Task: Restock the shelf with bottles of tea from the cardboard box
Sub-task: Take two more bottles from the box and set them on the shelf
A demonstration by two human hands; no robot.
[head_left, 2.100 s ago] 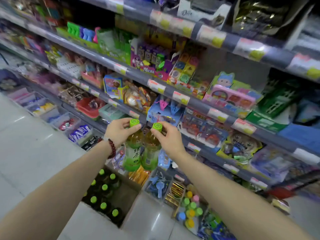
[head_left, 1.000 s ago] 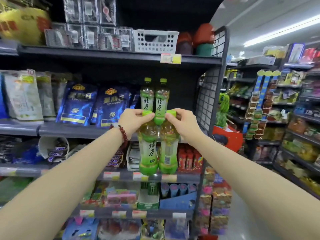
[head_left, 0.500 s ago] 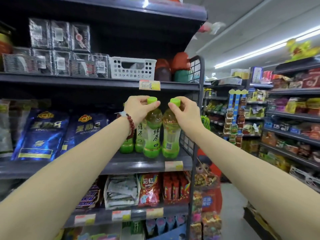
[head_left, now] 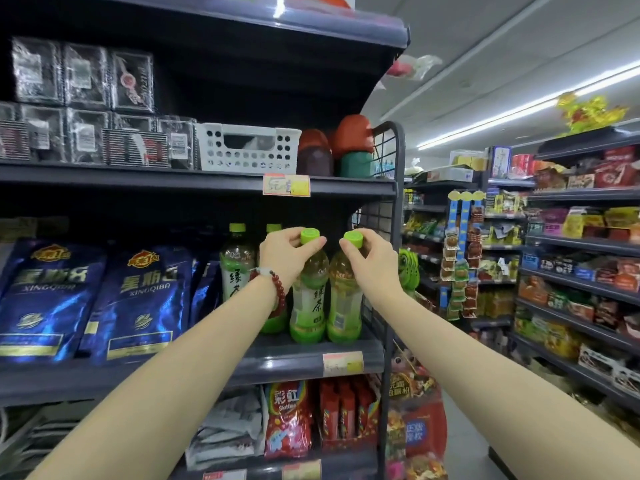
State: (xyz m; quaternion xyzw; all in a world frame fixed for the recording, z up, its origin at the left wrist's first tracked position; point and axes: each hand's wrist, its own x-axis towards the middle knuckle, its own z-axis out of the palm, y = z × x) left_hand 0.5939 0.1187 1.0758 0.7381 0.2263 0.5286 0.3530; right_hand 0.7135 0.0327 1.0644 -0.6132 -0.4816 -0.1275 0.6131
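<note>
Two green-tea bottles with green caps stand side by side on the dark shelf (head_left: 301,356) near its right end. My left hand (head_left: 282,251) grips the cap and neck of the left bottle (head_left: 309,303). My right hand (head_left: 372,256) pinches the cap of the right bottle (head_left: 344,306). Both bottle bases rest on the shelf board. Behind them stand two more tea bottles (head_left: 237,261), one partly hidden by my left wrist. The cardboard box is out of view.
Blue foil bags (head_left: 138,299) fill the shelf to the left of the bottles. A wire end panel (head_left: 377,216) closes the shelf on the right. The shelf above carries a white basket (head_left: 247,147). An aisle with more shelves (head_left: 581,278) runs to the right.
I rose from the box on the floor with a bottle in each hand and carried them up to the shelf. They now stand on the shelf board, further in.
</note>
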